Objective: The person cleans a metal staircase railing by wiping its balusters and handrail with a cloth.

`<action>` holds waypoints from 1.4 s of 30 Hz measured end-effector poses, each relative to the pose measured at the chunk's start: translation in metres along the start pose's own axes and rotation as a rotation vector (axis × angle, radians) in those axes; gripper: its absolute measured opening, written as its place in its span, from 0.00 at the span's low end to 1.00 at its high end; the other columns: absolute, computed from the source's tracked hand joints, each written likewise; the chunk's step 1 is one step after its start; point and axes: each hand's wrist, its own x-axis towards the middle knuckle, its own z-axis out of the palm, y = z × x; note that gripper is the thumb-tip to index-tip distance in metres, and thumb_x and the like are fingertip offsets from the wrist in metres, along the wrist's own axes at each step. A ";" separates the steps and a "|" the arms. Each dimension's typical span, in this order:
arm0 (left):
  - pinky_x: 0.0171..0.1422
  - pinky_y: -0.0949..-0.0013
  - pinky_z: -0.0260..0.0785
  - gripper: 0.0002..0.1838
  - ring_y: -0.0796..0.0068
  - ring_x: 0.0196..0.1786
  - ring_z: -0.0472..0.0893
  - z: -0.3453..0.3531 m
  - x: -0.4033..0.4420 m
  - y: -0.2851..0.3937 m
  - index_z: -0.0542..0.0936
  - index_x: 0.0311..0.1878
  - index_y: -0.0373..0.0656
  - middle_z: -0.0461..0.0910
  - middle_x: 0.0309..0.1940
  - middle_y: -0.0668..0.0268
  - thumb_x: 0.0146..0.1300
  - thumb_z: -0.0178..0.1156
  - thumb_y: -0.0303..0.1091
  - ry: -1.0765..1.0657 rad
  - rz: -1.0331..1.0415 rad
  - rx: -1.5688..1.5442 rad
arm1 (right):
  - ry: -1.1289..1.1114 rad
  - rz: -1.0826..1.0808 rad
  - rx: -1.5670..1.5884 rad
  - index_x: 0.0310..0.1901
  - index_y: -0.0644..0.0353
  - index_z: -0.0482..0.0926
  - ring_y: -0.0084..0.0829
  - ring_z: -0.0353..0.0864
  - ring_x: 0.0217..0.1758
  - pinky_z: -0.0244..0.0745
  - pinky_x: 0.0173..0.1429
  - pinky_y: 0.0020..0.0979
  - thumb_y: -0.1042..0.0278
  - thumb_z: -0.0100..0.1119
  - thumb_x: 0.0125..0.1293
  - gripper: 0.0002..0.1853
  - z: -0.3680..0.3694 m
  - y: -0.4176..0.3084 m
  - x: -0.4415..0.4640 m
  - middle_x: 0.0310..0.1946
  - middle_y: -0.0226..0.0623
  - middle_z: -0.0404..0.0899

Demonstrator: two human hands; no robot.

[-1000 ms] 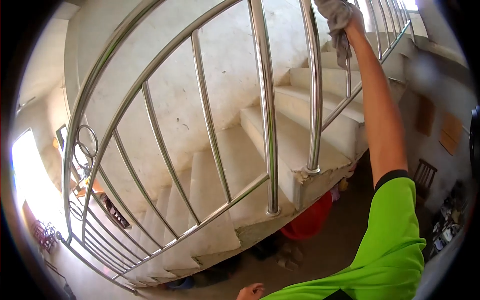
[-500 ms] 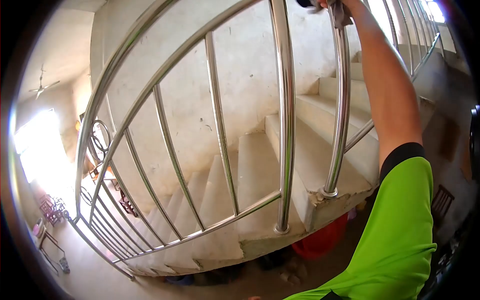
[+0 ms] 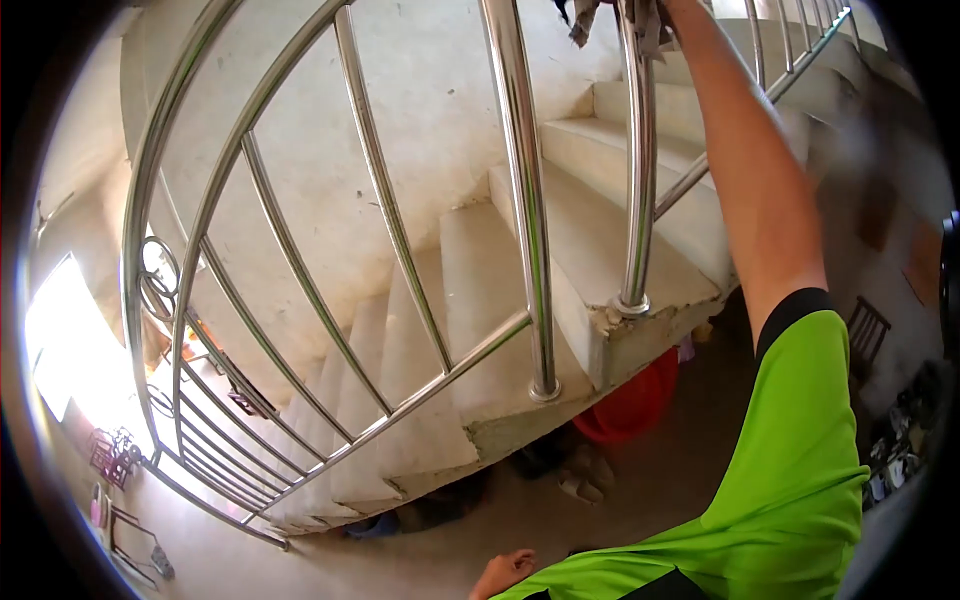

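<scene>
At the top edge, my right hand (image 3: pixel 680 10) is partly cut off by the frame. It is closed on a grey-brown cloth (image 3: pixel 652 32), pressed against a shiny metal post (image 3: pixel 640 170) of the stair railing. The loose end of the cloth hangs to the left of the post. Low in the view, my left hand (image 3: pixel 507 570) is near my green shirt with its fingers curled in. Nothing shows in it, and it is away from the railing.
A curved metal railing (image 3: pixel 395 220) runs along concrete steps (image 3: pixel 500 290) with a chipped edge. Under the stairs are a red basin (image 3: pixel 630 400) and shoes (image 3: pixel 585 475). Chairs (image 3: pixel 110 455) stand at the far left, by a bright doorway (image 3: pixel 80 340).
The view has shifted, so the railing and stairs appear further left and higher. My right hand stays at the post with the cloth. My left hand has come further into view at the bottom.
</scene>
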 end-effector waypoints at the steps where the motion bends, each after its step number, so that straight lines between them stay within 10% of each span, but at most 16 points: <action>1: 0.44 0.61 0.75 0.16 0.61 0.41 0.86 -0.002 -0.005 0.003 0.79 0.53 0.43 0.85 0.38 0.54 0.64 0.57 0.37 -0.011 0.004 0.001 | 0.001 0.007 0.008 0.54 0.58 0.76 0.24 0.75 0.41 0.74 0.43 0.29 0.62 0.61 0.63 0.19 -0.002 -0.002 -0.008 0.40 0.32 0.79; 14: 0.45 0.62 0.74 0.14 0.66 0.41 0.85 -0.035 -0.038 0.017 0.80 0.53 0.42 0.86 0.40 0.57 0.67 0.54 0.34 -0.053 -0.133 -0.029 | -0.024 0.314 0.585 0.54 0.58 0.75 0.25 0.75 0.42 0.75 0.45 0.30 0.63 0.63 0.62 0.20 0.000 -0.015 -0.145 0.40 0.32 0.79; 20: 0.45 0.63 0.74 0.15 0.68 0.43 0.84 -0.027 -0.036 -0.045 0.80 0.53 0.39 0.86 0.41 0.57 0.67 0.56 0.35 -0.077 -0.007 -0.161 | 0.085 0.372 1.420 0.46 0.63 0.78 0.25 0.75 0.41 0.73 0.44 0.31 0.67 0.63 0.60 0.14 0.007 -0.034 -0.208 0.37 0.34 0.80; 22: 0.46 0.62 0.74 0.15 0.67 0.44 0.83 -0.029 -0.036 -0.043 0.80 0.53 0.38 0.85 0.42 0.57 0.67 0.56 0.35 -0.089 -0.030 -0.301 | 0.028 0.144 0.325 0.47 0.60 0.75 0.24 0.79 0.38 0.76 0.41 0.28 0.63 0.45 0.70 0.13 0.008 -0.030 -0.232 0.36 0.30 0.80; 26: 0.49 0.60 0.73 0.16 0.59 0.46 0.83 -0.033 -0.036 -0.028 0.80 0.50 0.35 0.84 0.44 0.52 0.65 0.57 0.36 -0.035 -0.100 -0.215 | 0.068 0.276 0.249 0.44 0.59 0.76 0.25 0.78 0.37 0.75 0.41 0.30 0.62 0.45 0.71 0.12 0.010 -0.047 -0.259 0.35 0.31 0.80; 29: 0.49 0.59 0.72 0.16 0.55 0.46 0.82 -0.044 -0.037 -0.007 0.81 0.48 0.35 0.83 0.43 0.49 0.64 0.57 0.37 -0.050 -0.117 -0.141 | 0.123 0.612 1.229 0.45 0.64 0.74 0.31 0.77 0.38 0.73 0.45 0.32 0.69 0.51 0.69 0.08 0.003 -0.059 -0.259 0.35 0.34 0.80; 32: 0.49 0.58 0.72 0.16 0.52 0.46 0.82 -0.046 -0.034 0.000 0.81 0.47 0.35 0.82 0.42 0.47 0.64 0.57 0.37 -0.033 -0.130 -0.084 | 0.077 0.649 1.231 0.46 0.64 0.72 0.34 0.79 0.36 0.75 0.43 0.33 0.68 0.49 0.69 0.09 0.000 -0.061 -0.264 0.34 0.39 0.79; 34: 0.48 0.58 0.72 0.16 0.51 0.46 0.82 -0.048 -0.030 0.009 0.81 0.46 0.35 0.82 0.42 0.46 0.64 0.57 0.38 -0.018 -0.127 -0.023 | 0.132 0.253 0.223 0.51 0.64 0.70 0.42 0.79 0.40 0.74 0.46 0.36 0.71 0.51 0.68 0.12 0.005 -0.063 -0.271 0.39 0.42 0.78; 42: 0.43 0.58 0.72 0.15 0.57 0.41 0.83 -0.068 -0.026 0.063 0.81 0.47 0.35 0.83 0.37 0.48 0.64 0.57 0.36 -0.021 -0.258 -0.095 | 0.247 0.169 0.142 0.58 0.66 0.65 0.49 0.77 0.48 0.69 0.55 0.42 0.68 0.49 0.69 0.18 0.009 -0.064 -0.249 0.45 0.50 0.77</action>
